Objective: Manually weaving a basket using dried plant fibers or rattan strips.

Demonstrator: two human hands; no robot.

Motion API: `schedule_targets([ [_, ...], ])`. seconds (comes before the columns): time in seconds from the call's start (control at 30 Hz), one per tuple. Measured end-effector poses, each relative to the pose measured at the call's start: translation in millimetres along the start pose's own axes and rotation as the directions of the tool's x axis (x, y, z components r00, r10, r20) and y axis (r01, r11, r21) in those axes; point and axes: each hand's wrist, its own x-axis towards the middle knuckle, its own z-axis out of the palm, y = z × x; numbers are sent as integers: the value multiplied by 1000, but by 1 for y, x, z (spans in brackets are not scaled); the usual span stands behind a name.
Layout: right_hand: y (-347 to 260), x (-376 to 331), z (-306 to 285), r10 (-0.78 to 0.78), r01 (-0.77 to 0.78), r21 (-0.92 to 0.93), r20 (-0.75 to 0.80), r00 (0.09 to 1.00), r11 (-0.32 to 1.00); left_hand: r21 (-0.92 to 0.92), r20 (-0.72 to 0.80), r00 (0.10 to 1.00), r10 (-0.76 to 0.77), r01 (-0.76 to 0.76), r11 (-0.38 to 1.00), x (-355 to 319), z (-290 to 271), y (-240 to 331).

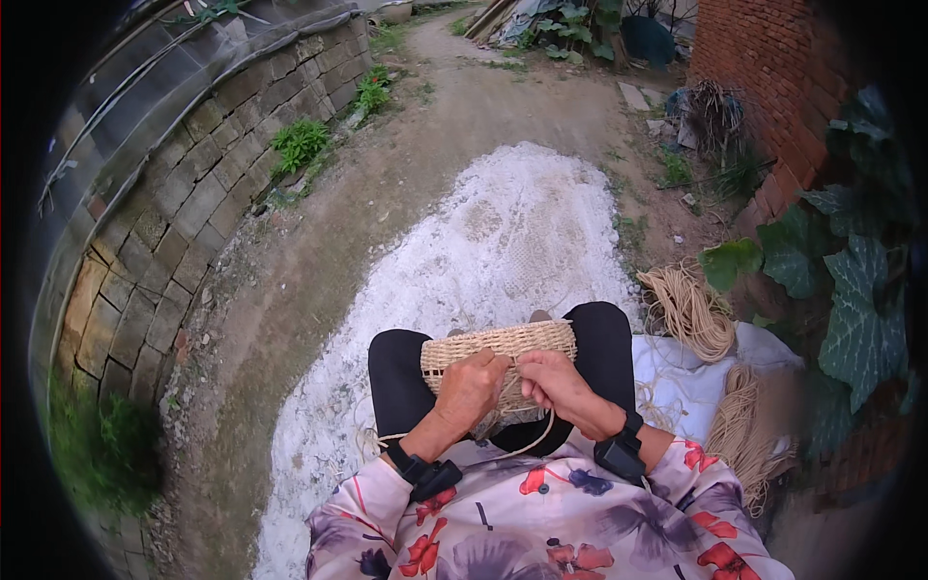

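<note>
A pale woven basket [498, 340] lies across my lap, between my dark-trousered knees. My left hand [471, 389] is closed at its near edge, with the fingers bent and partly hidden. Close beside it, my right hand [559, 383] pinches a thin straw-coloured cord [543, 437] at the same edge. Both sets of fingertips almost meet there. From the hands the cord hangs in a loose loop over my lap and runs left past my left wrist. Exactly what the left fingertips grip is too small to make out.
On my right, two coiled bundles of similar cord, one farther [688, 311] and one nearer [742, 430], lie by a white sack [677, 377]. Broad leaves [860, 319] hang near a brick wall [764, 77]. White powdery ground [503, 232] spreads ahead; a block wall [184, 208] curves along the left.
</note>
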Motion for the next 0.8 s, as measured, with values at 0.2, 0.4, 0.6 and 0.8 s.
schedule_targets([
  [0.2, 4, 5, -3, 8, -10, 136, 18, 1000, 991, 158, 120, 991, 64, -82, 984, 14, -1, -3],
  [0.4, -3, -5, -4, -369, 364, -358, 56, 928, 860, 165, 197, 979, 49, -82, 983, 27, -5, 0],
  [0.6, -54, -23, -2, -807, 665, -702, 225, 546, 254, 142, 52, 996, 76, -83, 986, 33, -64, 10],
  [0.8, -67, -18, 33, -606, 716, -216, 405, 684, 664, 147, -58, 995, 82, -72, 986, 31, -128, 21],
])
